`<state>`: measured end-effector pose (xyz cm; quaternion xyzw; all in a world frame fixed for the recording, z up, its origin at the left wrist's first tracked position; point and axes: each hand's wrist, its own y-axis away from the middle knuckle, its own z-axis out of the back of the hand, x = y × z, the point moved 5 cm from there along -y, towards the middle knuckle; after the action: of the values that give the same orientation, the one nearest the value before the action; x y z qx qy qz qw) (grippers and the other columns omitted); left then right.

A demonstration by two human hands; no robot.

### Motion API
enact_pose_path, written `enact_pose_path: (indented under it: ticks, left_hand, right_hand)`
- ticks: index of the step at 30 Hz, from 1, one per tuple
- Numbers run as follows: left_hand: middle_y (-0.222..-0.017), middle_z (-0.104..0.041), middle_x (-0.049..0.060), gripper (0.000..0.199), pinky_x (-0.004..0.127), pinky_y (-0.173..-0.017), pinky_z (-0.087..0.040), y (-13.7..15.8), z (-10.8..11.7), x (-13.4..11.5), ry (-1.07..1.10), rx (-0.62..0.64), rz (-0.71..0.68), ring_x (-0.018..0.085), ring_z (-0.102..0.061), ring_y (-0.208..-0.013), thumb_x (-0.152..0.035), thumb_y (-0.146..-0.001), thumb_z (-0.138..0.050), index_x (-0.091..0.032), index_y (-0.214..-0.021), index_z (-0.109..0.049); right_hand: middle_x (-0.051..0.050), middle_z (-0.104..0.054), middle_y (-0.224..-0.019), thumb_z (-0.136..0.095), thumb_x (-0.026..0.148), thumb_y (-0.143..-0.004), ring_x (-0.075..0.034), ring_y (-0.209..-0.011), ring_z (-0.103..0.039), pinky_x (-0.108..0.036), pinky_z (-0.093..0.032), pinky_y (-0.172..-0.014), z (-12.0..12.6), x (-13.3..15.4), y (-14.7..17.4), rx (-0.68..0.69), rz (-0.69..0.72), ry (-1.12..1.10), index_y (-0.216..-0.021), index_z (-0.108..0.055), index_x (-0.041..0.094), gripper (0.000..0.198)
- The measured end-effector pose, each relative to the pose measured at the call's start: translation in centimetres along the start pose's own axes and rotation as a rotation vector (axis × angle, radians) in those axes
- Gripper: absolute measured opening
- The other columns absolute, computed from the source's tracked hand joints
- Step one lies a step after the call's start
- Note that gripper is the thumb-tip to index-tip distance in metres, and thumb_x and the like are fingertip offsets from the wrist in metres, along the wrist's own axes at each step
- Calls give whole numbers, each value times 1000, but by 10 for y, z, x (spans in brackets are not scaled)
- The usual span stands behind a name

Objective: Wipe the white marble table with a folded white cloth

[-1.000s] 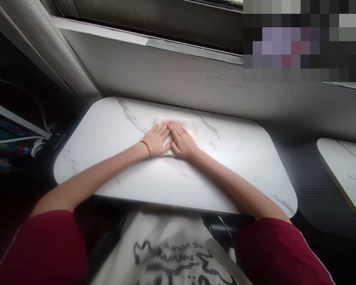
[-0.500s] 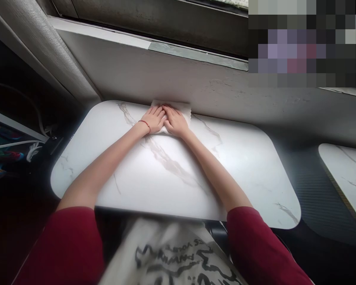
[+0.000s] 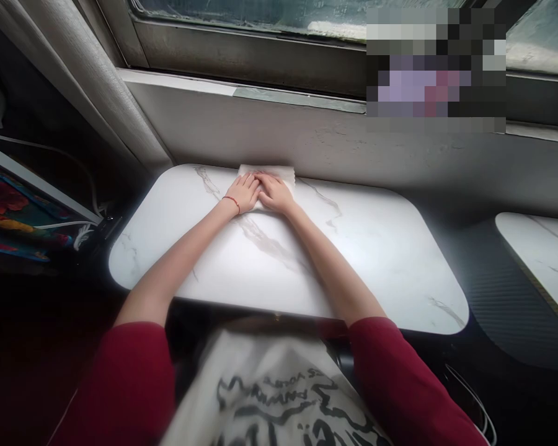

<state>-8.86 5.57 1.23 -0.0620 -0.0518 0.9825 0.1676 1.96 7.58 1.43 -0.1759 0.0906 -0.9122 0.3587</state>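
A white cloth or wipe (image 3: 286, 174) with a scalloped edge lies at the back edge of the white marble-patterned tabletop (image 3: 376, 260). Pressed flat on it is my left hand (image 3: 244, 191), fingers stretched forward, a thin red bracelet at the wrist. My right hand (image 3: 276, 193) also rests on the cloth with its fingers extended. The fingers of both hands meet near the middle and partly overlap. Much of the cloth is hidden beneath them.
Behind the tabletop runs a pale wall (image 3: 270, 133) with a window frame (image 3: 251, 52) above. A curtain (image 3: 88, 74) hangs at the left, near white cables (image 3: 82, 236). Another marble-patterned tabletop (image 3: 544, 248) stands at the right.
The camera view has tilted up, showing more of the window. Both hands stay flat on the cloth near the tabletop's back edge, with little visible movement along it.
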Motion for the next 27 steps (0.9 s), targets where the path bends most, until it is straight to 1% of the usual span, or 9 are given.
enact_pose_path:
  ticks: [3, 6, 11, 13, 15, 18, 22, 27]
  left_hand:
    - [-160, -40, 21, 56, 49, -126, -22, 27, 3, -16, -22, -13, -16, 32, -30, -153, -25, -101, -30, -1, -149, -46]
    - [-160, -41, 21, 57, 50, -126, -23, 65, 5, -38, -47, -24, -37, 33, -31, -153, -27, -102, -29, -1, -150, -45]
    - [-160, -40, 22, 58, 53, -126, -24, 135, 8, -81, -78, -54, -17, 35, -31, -153, -26, -101, -28, 0, -150, -46]
    - [-160, -40, 23, 59, 52, -126, -25, 160, 10, -94, -92, -59, -1, 36, -31, -153, -27, -101, -27, 2, -149, -46]
    - [-159, -40, 24, 59, 52, -126, -26, 180, 12, -102, -94, -61, 2, 37, -32, -152, -27, -101, -27, 3, -148, -47]
    - [-159, -41, 24, 58, 53, -125, -29, 198, 16, -105, -89, -56, -19, 36, -33, -152, -26, -101, -28, 2, -147, -50]
    - [-158, -43, 22, 58, 51, -125, -31, 209, 22, -99, -98, -36, -63, 36, -35, -151, -25, -101, -28, 0, -147, -52]
    - [-155, -46, 24, 58, 50, -123, -35, 220, 31, -86, -154, -12, -29, 37, -39, -149, -25, -100, -27, 2, -145, -53]
  right_hand:
    - [-18, -45, -158, -35, 23, -90, -27, -148, -40, -44, -28, -123, 0, 14, 25, 15, 42, 35, -150, -42, -1, 65]
    - [-21, -42, -159, -37, 24, -91, -29, -150, -36, -45, -26, -124, 1, 32, 60, 11, 108, 40, -151, -41, -4, 66]
    - [-21, -42, -160, -38, 26, -93, -27, -151, -36, -46, -28, -125, 10, 68, 125, -36, 222, -14, -152, -40, -2, 66]
    - [-20, -42, -160, -36, 28, -93, -27, -151, -36, -46, -28, -126, 14, 85, 146, -43, 248, -46, -152, -41, -1, 66]
    - [-19, -42, -160, -35, 29, -94, -27, -151, -37, -48, -30, -125, 17, 100, 162, -47, 251, -78, -153, -40, 1, 66]
    - [-19, -41, -160, -35, 29, -94, -28, -152, -36, -52, -31, -125, 18, 118, 176, -49, 216, -99, -154, -39, 2, 66]
    - [-20, -38, -162, -35, 27, -93, -29, -153, -32, -52, -29, -126, 15, 134, 179, -46, 167, -93, -154, -37, 0, 67]
    - [-20, -41, -160, -34, 27, -95, -29, -152, -34, -48, -28, -127, 10, 150, 170, -62, 220, -129, -152, -40, -3, 65]
